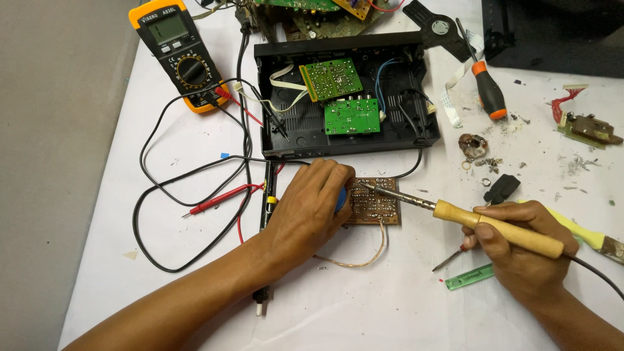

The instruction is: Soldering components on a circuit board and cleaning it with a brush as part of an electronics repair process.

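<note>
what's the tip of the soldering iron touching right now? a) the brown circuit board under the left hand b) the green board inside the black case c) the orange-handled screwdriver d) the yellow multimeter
a: the right hand holds the wooden-handled soldering iron with its tip on the brown circuit board, which the left hand steadies.

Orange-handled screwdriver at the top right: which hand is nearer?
Right. The right hand holds the soldering iron below the orange-handled screwdriver; the left hand rests on the brown circuit board, farther left.
</note>
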